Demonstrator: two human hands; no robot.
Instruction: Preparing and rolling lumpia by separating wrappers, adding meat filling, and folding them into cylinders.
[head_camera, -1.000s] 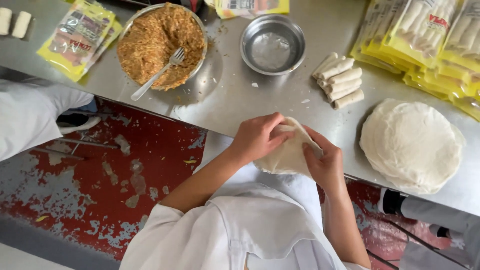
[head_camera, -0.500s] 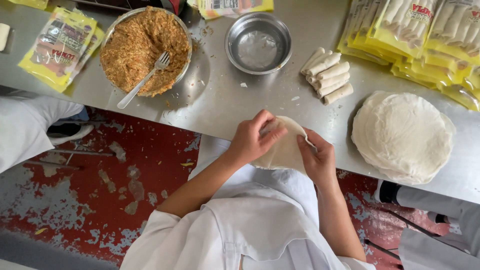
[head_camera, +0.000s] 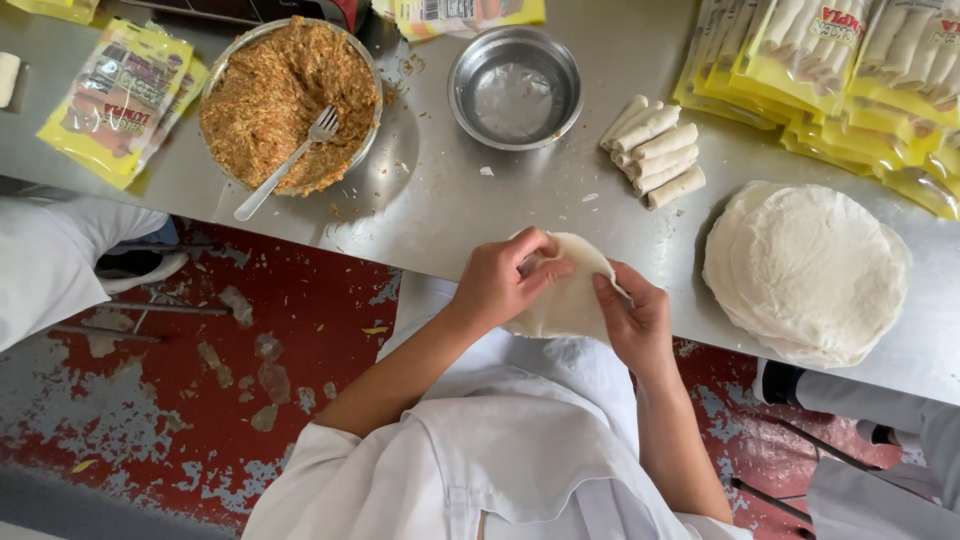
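My left hand (head_camera: 505, 280) and my right hand (head_camera: 635, 320) both grip one thin white round wrapper (head_camera: 570, 300) at the near edge of the steel table (head_camera: 450, 210). The left fingers press into its top edge and the right fingers fold its right side. Past the hands, a metal bowl of orange-brown shredded filling (head_camera: 288, 100) has a fork (head_camera: 285, 160) stuck in it. A stack of round wrappers (head_camera: 805, 270) lies to the right. Several finished white rolls (head_camera: 655, 150) lie beside an empty small steel bowl (head_camera: 515, 85).
Yellow packets of rolls (head_camera: 830, 60) line the table's far right, and more yellow packets (head_camera: 120, 95) lie at the left. Another person's white sleeve (head_camera: 60, 265) is at the left; a person's leg and shoe (head_camera: 850, 395) at the right. Below is a worn red floor (head_camera: 200, 380).
The view has drifted, so the table's things sit further left and down in the frame. My hands stay on the wrapper, with my left fingers now folding its top edge in.
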